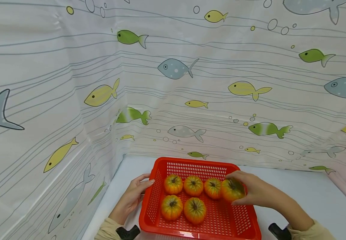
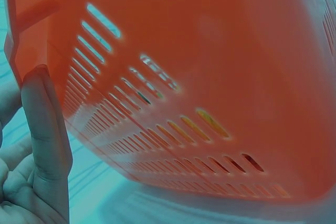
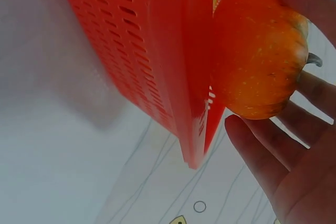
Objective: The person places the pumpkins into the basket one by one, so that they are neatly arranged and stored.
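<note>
A red plastic basket (image 1: 190, 231) with slotted walls sits on the white table. Inside it lie several small orange-and-yellow pumpkins (image 1: 193, 185) in two rows. My right hand (image 1: 258, 190) holds another pumpkin (image 1: 233, 190) at the basket's right side, thumb and fingers spread around it. In the right wrist view this pumpkin (image 3: 260, 51) shows beside the basket's rim, its stem turned toward the palm. My left hand (image 1: 134, 195) grips the basket's left rim, thumb on top; the left wrist view shows its fingers (image 2: 44, 124) against the outer wall.
White tabletop (image 1: 292, 190) extends on both sides of the basket. A fish-patterned sheet (image 1: 173, 90) rises behind the table and along its left side. Dark straps or devices (image 1: 128, 232) sit at both wrists, beside beige sleeves.
</note>
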`<act>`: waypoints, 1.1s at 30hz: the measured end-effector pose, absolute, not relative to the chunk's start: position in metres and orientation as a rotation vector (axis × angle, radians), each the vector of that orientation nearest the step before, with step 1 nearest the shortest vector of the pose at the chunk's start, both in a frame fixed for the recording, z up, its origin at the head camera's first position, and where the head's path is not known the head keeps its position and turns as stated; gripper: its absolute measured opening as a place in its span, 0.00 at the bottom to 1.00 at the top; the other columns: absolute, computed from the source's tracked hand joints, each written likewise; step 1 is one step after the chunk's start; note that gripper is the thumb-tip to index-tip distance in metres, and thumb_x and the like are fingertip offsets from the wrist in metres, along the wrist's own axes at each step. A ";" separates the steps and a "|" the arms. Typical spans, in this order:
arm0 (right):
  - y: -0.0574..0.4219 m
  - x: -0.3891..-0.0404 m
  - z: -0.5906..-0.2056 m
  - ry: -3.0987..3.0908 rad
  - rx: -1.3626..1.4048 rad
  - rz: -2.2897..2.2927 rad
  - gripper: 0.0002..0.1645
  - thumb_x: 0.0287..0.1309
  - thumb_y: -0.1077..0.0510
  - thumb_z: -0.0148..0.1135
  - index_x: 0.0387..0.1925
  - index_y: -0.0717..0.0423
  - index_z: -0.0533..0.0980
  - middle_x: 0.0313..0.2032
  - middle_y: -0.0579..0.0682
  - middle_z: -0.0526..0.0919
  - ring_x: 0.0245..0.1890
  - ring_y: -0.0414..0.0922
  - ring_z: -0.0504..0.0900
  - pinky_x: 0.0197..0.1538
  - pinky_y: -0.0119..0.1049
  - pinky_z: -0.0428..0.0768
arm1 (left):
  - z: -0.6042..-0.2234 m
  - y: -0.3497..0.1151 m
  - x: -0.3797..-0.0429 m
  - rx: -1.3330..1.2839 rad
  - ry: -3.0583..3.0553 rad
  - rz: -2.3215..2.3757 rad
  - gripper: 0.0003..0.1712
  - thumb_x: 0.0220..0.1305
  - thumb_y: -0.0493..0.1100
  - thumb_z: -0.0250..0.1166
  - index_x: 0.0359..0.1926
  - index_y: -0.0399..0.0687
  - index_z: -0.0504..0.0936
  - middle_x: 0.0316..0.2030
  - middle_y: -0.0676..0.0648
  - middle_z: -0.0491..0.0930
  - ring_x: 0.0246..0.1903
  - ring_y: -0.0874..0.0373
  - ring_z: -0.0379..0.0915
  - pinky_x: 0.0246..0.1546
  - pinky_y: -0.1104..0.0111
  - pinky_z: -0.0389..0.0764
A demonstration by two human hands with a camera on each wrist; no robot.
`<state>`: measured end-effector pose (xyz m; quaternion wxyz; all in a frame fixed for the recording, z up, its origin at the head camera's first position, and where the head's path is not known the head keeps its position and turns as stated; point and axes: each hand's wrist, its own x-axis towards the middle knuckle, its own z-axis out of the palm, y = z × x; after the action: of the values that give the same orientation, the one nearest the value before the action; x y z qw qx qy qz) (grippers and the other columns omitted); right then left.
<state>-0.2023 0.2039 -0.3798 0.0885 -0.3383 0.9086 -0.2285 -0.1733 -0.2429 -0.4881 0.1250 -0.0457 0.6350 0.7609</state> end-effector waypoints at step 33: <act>0.157 -0.206 -0.392 2.562 -1.035 -0.435 0.46 0.43 0.43 0.84 0.65 0.49 0.77 0.65 0.48 0.80 0.66 0.54 0.77 0.64 0.58 0.82 | -0.489 -0.244 -0.173 -0.131 1.848 2.217 0.36 0.74 0.46 0.64 0.74 0.36 0.60 0.51 0.44 0.88 0.43 0.57 0.89 0.45 0.63 0.90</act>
<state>-0.2063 0.1573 -0.3916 0.1715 -0.3645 0.9023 -0.1534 -0.1730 -0.2443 -0.4886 0.1260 -0.0451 0.6345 0.7613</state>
